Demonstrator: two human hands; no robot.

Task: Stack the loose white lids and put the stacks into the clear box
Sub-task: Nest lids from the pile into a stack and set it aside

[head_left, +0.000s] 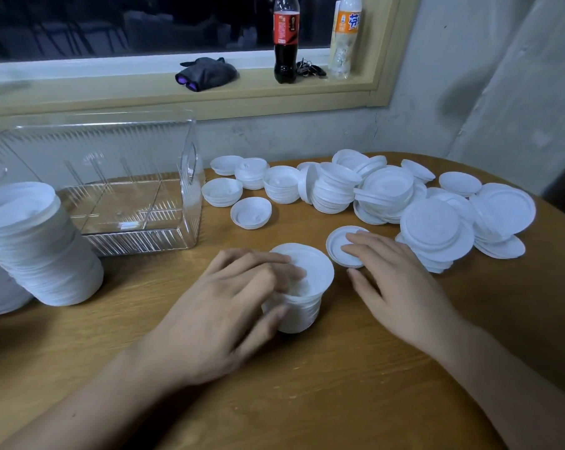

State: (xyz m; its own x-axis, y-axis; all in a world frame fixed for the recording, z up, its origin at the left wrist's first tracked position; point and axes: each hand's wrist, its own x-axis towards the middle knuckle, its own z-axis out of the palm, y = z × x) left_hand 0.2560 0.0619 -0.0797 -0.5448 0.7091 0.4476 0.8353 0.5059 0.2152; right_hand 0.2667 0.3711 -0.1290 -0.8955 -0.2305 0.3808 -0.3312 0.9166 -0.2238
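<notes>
On the windowsill at the top of the frame stands a cola bottle [285, 40] with a red label, its print too small to read. To its right is a pale bottle [345, 37] with an orange label that bears a large Chinese character, partly cut off. A bunch of keys [310, 69] lies between them, and a dark pouch [206, 73] sits further left.

At lower centre the left hand [229, 306] grips a short stack [310, 280] of white lids standing on the wooden table [307, 391]. Its fingers curl over the top rim and its thumb presses the side. Just right of that stack a single lid [338, 246] lies flat on the table. The right hand [401, 287] rests on it with fingers nearly straight and spread, and its thumb lies on the table just beside the lid's near edge.

The loose lids [388, 196] are heaped across the upper right of the table, some nested, some tipped on edge. The nearest of them are just beyond the right hand's fingertips.

The clear box [138, 241], ribbed and with inner dividers, stands at the left of centre, well apart from both hands. A tall leaning stack [37, 248] of lids stands at the far left, just in front of the box.
</notes>
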